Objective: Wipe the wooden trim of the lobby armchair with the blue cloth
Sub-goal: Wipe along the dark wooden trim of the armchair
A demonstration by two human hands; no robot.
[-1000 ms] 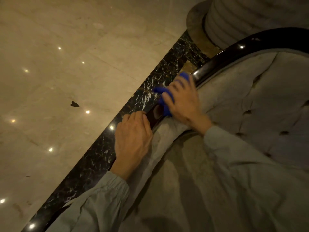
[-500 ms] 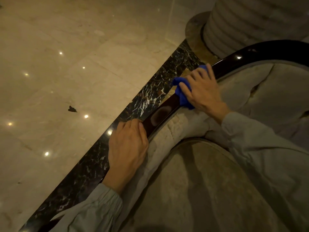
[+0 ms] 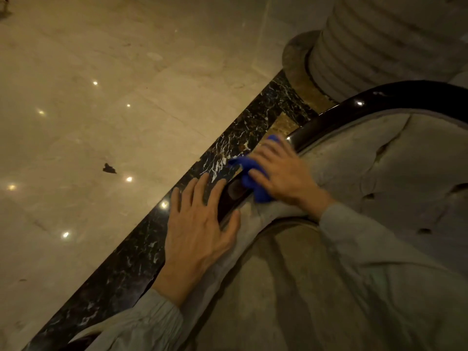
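Blue cloth (image 3: 253, 177) bunched under our right hand (image 3: 281, 173), whose grip presses it onto the dark wooden trim (image 3: 379, 97), we wipe along the curve while our left hand (image 3: 200, 224), fingers spread flat, braces the trim just beside the cloth.

I count my two hands: the left (image 3: 200, 229) and the right (image 3: 283, 173). One blue cloth (image 3: 249, 176). One armchair (image 3: 379, 173) with one dark wooden trim (image 3: 329, 115). One column (image 3: 379, 41). One dark scrap (image 3: 109, 168) on the floor (image 3: 101, 59).
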